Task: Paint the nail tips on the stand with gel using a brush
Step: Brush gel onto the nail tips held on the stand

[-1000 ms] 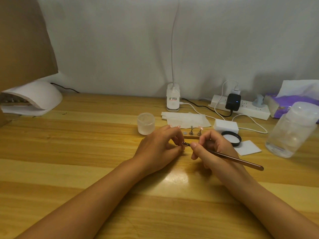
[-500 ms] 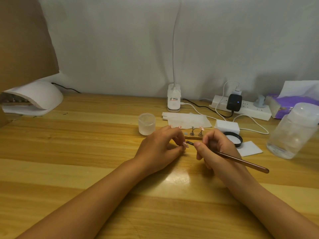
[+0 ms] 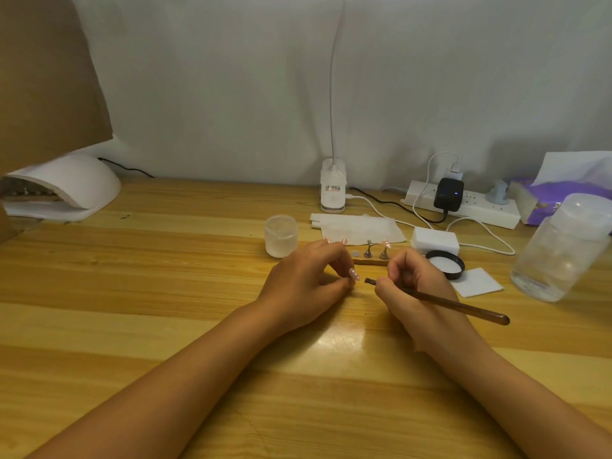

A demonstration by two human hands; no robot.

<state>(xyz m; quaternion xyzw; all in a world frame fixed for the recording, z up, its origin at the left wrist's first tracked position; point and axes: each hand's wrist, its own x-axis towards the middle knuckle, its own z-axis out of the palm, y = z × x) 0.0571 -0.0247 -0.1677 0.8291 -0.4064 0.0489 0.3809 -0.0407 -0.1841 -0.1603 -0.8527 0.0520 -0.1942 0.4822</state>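
One pink nail tip [image 3: 354,274] pinched in my left hand [image 3: 306,286]; slim brown wooden brush [image 3: 440,301], gripped right [image 3: 417,293], has backed off—stroke probably done.

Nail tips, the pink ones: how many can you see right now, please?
4: two behind the left hand, one on the stand, one pinched in the left fingers. Hands may hide others.
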